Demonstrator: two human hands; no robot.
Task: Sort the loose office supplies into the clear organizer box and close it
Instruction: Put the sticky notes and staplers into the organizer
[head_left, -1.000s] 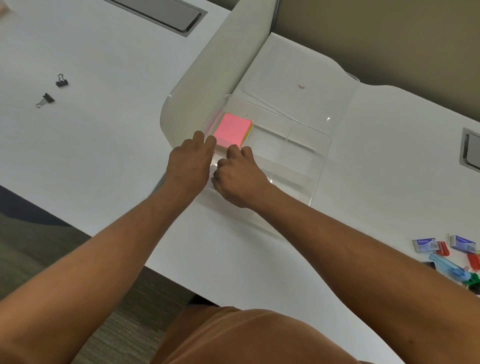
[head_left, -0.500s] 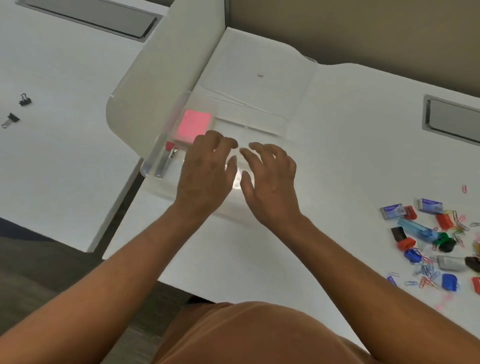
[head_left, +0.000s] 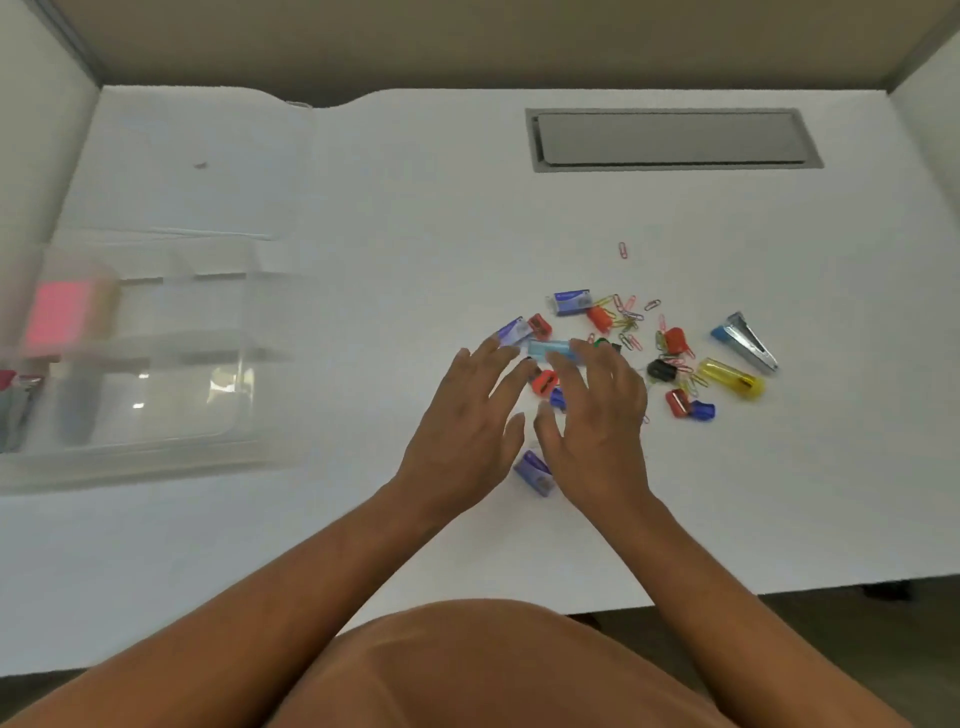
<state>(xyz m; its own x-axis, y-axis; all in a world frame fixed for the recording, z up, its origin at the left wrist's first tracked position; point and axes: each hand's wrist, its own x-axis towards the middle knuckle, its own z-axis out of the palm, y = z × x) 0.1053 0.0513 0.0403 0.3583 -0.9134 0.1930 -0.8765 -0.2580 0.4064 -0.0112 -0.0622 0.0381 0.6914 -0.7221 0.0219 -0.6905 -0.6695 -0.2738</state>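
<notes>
The clear organizer box (head_left: 156, 452) stands open at the left, blurred, with a pink sticky-note pad (head_left: 60, 317) in its far-left compartment. A pile of loose supplies lies at centre right: staple boxes (head_left: 570, 303), red sharpeners (head_left: 677, 340), coloured paper clips (head_left: 626, 319), a yellow tube (head_left: 730, 378) and a staple remover (head_left: 748, 340). My left hand (head_left: 467, 431) and my right hand (head_left: 597, 431) hover side by side over the pile's near-left part, fingers spread, holding nothing. A purple staple box (head_left: 534, 472) shows between the wrists.
A grey cable hatch (head_left: 670, 139) is set into the white desk at the back right. Partition walls rise behind and at both sides. A single pink paper clip (head_left: 622, 250) lies apart from the pile. The desk's front edge runs below my forearms.
Both hands have left the organizer box and moved right to the pile of supplies. The view has swung right, so the box now sits at the left edge.
</notes>
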